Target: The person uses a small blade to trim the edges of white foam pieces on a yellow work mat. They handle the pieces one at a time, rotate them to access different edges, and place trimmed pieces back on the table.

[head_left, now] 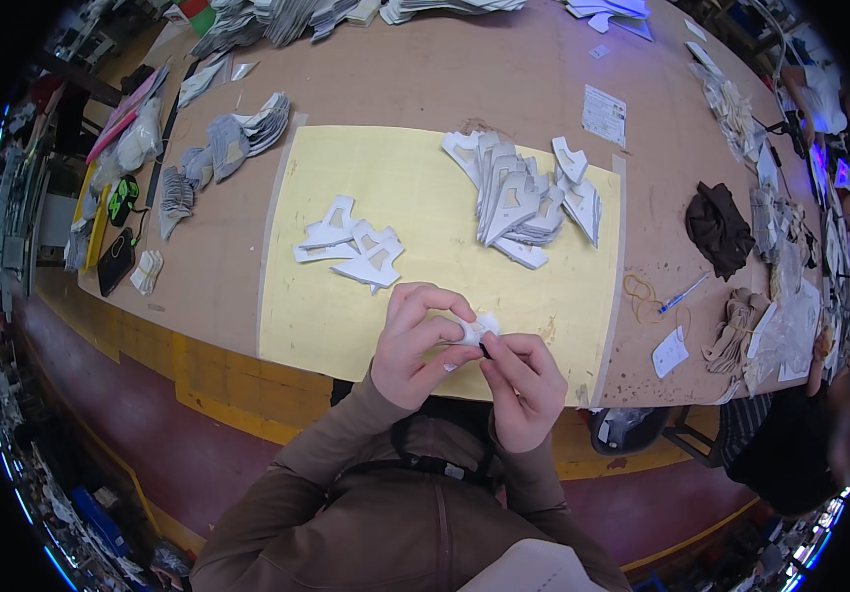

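Observation:
Both of my hands meet over the near edge of a yellow sheet (pixel 425 163) taped on the table. Between them is a small, crumpled-looking white piece (pixel 485 326), whose kind I cannot make out. My left hand (pixel 415 345) pinches its left side with curled fingers. My right hand (pixel 527 390) is closed on its right side, and something small and dark shows at the fingertips. Beyond my left hand lie several white cut-out pieces (pixel 378 259) with openings in them. Farther right on the sheet is a bigger, overlapping pile of similar pieces (pixel 509 205).
Grey stacks of pieces (pixel 231 148) lie at the left, near a black phone (pixel 116 261). At the right are a dark brown cloth (pixel 719 232), a blue pen (pixel 684 293) and a rubber band (pixel 645 296). A black bin (pixel 628 430) and another person (pixel 780 444) are by the right edge.

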`<action>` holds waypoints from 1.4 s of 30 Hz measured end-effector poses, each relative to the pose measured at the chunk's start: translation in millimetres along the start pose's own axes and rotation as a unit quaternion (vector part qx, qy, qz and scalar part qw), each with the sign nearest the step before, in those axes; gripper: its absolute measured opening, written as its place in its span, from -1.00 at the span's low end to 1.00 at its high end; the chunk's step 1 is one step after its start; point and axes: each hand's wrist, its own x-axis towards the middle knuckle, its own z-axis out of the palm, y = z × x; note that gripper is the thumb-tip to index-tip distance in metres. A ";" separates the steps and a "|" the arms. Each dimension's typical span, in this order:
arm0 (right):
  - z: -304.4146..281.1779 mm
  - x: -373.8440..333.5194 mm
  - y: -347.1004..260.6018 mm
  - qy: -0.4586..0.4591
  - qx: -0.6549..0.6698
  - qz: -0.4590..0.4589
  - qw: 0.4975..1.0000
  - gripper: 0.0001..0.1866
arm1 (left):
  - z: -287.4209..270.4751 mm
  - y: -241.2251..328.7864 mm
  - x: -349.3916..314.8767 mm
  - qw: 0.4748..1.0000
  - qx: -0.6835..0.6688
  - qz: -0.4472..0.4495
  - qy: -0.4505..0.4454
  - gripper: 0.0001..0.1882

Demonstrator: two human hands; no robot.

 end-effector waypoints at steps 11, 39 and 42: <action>1.8 -6.0 3.7 0.029 0.197 0.150 0.968 -0.73 | 1.3 7.3 3.1 0.994 0.104 -0.026 0.034 -0.87; -23.9 16.9 3.3 -0.060 -0.111 -0.058 0.990 -0.60 | -17.1 5.1 6.3 0.965 -0.152 -0.176 -0.124 -0.83; -26.2 16.8 -0.7 -0.080 -0.077 -0.027 0.993 -0.60 | -20.9 8.6 6.1 0.949 -0.194 -0.208 -0.134 -0.85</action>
